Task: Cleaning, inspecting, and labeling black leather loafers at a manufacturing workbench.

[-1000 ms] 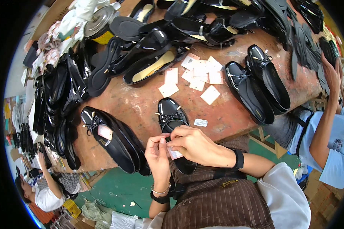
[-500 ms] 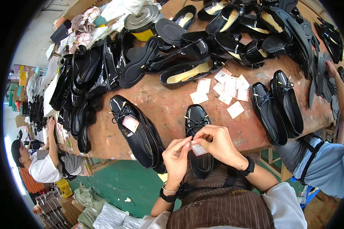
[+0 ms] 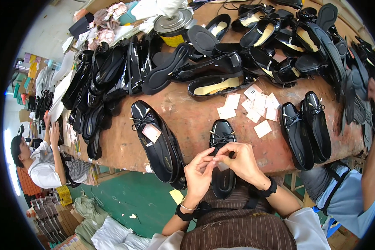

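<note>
A black patent loafer (image 3: 223, 183) with a small bow lies at the table's near edge, toe pointing away. Above its opening my left hand (image 3: 199, 173) and my right hand (image 3: 238, 161) meet, fingertips pinched together. Between them a small pale paper tag (image 3: 223, 166) shows in part; the fingers hide the rest, and any string on it is too small to see. Left of my hands lies a pair of similar loafers (image 3: 158, 156), one overlapping the other, with a paper tag (image 3: 151, 132) on the upper one's bow.
Loose white tags (image 3: 258, 104) lie beyond my hands. Another loafer pair (image 3: 303, 129) rests at the right. Heaped black shoes (image 3: 212, 68) and a metal can (image 3: 173, 27) fill the far side. People work at left (image 3: 50, 162) and right (image 3: 354, 187).
My fingers have closed further over the tag, so less of it shows. The view has shifted, and the table's things appear moved. At the left, the other person's arms have moved.
</note>
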`<action>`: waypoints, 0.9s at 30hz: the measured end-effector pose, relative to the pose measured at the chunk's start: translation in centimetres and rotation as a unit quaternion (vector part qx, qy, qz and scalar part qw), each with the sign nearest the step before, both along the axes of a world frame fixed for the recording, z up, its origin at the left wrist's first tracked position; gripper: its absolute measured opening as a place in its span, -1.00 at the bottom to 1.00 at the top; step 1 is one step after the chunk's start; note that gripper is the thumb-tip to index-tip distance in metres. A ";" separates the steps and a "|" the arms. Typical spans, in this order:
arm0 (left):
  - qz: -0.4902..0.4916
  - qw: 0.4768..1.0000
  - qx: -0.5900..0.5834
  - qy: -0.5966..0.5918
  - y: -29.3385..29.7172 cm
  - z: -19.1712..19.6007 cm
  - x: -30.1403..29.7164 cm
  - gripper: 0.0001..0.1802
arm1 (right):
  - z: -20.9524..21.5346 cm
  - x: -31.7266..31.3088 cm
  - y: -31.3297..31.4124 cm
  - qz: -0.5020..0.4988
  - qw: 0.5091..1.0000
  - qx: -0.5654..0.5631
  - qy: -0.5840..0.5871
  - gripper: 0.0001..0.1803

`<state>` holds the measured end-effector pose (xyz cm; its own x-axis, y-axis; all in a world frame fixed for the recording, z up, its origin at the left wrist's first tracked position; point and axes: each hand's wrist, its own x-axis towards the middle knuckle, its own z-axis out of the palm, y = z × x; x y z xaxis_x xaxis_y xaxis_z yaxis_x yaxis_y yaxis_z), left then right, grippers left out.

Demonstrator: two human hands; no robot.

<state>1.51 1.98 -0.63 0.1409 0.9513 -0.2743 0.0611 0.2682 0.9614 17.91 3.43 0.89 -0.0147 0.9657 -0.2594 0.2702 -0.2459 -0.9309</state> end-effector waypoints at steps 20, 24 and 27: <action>-0.123 0.917 0.073 0.372 -2.7 0.1 -1.0 -0.68 | -0.3 4.0 -2.5 -0.194 0.977 0.066 0.066 -0.87; -0.058 0.947 0.144 0.281 -0.9 4.7 -1.6 -0.71 | 0.4 7.8 -3.3 -0.248 0.966 0.050 0.053 -0.94; 0.155 0.831 0.320 0.428 2.5 8.2 -4.2 -0.63 | 1.1 11.4 -5.2 -0.315 0.941 0.106 -0.059 -0.93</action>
<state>-2.71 4.44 7.62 -0.1252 0.8951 0.4280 0.8191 -0.1502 0.5536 29.34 -1.82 1.99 0.5958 0.8028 -0.0235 0.2375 -0.2041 -0.9497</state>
